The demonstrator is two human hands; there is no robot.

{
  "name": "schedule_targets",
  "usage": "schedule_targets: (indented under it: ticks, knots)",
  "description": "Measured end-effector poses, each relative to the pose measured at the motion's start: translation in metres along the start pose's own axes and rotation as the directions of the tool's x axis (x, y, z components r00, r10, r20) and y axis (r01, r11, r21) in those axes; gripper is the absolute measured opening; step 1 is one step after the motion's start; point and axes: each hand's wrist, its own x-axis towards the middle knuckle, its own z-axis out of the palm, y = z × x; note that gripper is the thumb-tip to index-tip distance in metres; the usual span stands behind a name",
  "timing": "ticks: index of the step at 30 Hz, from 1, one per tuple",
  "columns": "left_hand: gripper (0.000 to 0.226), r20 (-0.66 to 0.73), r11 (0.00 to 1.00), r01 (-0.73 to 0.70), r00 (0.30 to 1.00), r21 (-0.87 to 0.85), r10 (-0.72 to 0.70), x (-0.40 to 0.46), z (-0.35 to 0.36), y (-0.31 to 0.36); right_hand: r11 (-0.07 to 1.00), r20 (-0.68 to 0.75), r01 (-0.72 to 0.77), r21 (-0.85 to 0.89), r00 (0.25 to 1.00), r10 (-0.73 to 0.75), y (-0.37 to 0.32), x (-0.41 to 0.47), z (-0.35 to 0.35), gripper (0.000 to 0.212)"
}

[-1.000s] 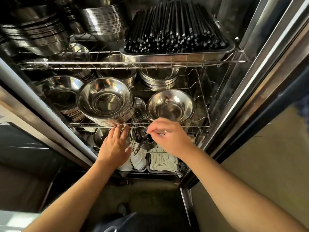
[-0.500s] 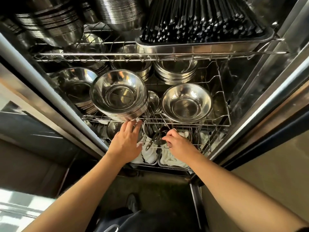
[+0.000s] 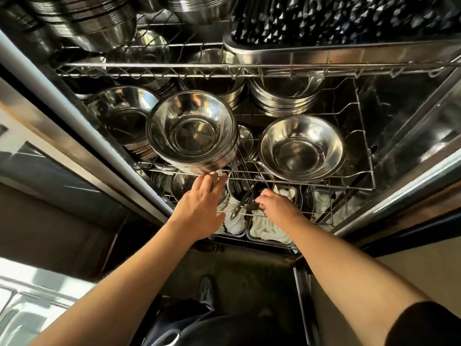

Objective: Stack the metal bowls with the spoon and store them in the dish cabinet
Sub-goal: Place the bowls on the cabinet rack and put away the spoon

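Note:
A tall stack of metal bowls (image 3: 192, 131) stands at the front of the middle wire shelf (image 3: 324, 181) in the open dish cabinet. My left hand (image 3: 202, 208) reaches up with fingers stretched out, the fingertips touching the stack's lower front edge. A single metal bowl (image 3: 301, 148) sits to the right on the same shelf. Below that shelf, my right hand (image 3: 277, 208) is closed on the handle of a spoon (image 3: 239, 208), whose far end lies in a small metal bowl (image 3: 237, 191) on the lower shelf. Another bowl (image 3: 183, 186) is half hidden behind my left hand.
More bowl stacks (image 3: 284, 98) fill the back of the middle shelf and the top shelf. A steel tray of dark chopsticks (image 3: 349, 23) sits top right. Trays of white items (image 3: 267, 228) lie at the bottom. The cabinet's steel door frames (image 3: 399, 191) flank both sides.
My right hand has dropped from the front of the middle shelf to the lower shelf, taking the spoon with it. My left hand stays at the stack. The view has moved closer.

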Motion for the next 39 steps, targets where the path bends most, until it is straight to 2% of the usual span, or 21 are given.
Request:
schedule_targets:
  ticks: [4, 9, 14, 17, 23, 26, 30, 35, 39]
  knots:
    - [0.097, -0.004, 1.000, 0.012, 1.000, -0.023, -0.012, 0.001, -0.001, 0.003, 1.000, 0.044, -0.017, 0.001, 0.999, 0.017, 0.004, 0.004, 0.005, 0.022]
    - [0.099, 0.014, 0.999, 0.037, 0.999, -0.032, -0.036, 0.001, -0.001, 0.007, 1.000, 0.030, -0.017, 0.011, 0.999, 0.017, 0.006, 0.008, 0.005, 0.031]
    - [0.100, 0.002, 0.998, 0.025, 1.000, -0.056, -0.024, 0.000, -0.001, 0.006, 0.996, 0.219, -0.060, -0.060, 0.973, 0.071, -0.004, 0.010, 0.001, 0.049]
    - [0.100, 0.010, 0.998, 0.028, 1.000, -0.057, -0.028, -0.001, -0.001, 0.007, 0.994, 0.279, -0.066, -0.082, 0.957, 0.086, -0.007, 0.006, -0.001, 0.060]
    - [0.094, 0.002, 0.996, 0.025, 1.000, -0.081, -0.025, -0.001, -0.004, 0.005, 0.996, 0.267, -0.071, -0.045, 0.960, 0.080, -0.016, -0.011, -0.019, 0.068]
    - [0.093, -0.003, 0.998, 0.013, 1.000, -0.055, -0.013, -0.001, -0.007, 0.005, 0.998, 0.203, -0.061, -0.018, 0.977, 0.063, -0.024, -0.029, -0.037, 0.067]
    - [0.088, 0.006, 1.000, 0.028, 1.000, -0.010, -0.028, 0.002, -0.011, 0.009, 1.000, -0.018, 0.028, -0.001, 0.999, -0.028, -0.039, -0.061, -0.072, 0.050]
    - [0.070, 0.036, 0.998, 0.035, 0.999, -0.052, -0.033, 0.016, -0.022, 0.018, 0.994, -0.300, 0.103, -0.020, 0.948, -0.104, -0.051, -0.095, -0.120, 0.036]
    - [0.070, -0.030, 0.992, -0.049, 0.999, -0.118, 0.046, 0.033, -0.037, 0.037, 1.000, -0.425, 0.028, -0.009, 0.905, -0.029, -0.044, -0.105, -0.152, 0.045]
